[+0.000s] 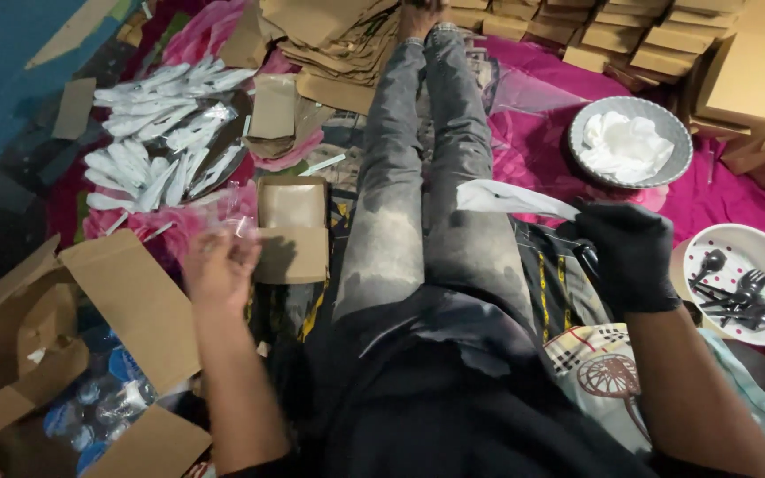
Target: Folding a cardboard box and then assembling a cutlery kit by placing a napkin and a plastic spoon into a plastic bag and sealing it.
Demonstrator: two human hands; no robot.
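Right hand (628, 252) raised, grip pinching white napkin (511, 198); left hand (220, 265) outstretched, blurred.

A magenta cloth (719, 199) covers the floor — teal flooring (2, 71) at far left.

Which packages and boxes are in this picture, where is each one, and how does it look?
Large cardboard box: bottom left, brown, flaps open, clear packets inside.
Small open box: beside the bare left hand, brown, square.
Wrapped cutlery packets: upper left, white, in a heap.
Flat cardboard boxes: top right, brown, stacked in rows.
White sleeve: centre, in the gloved right hand.
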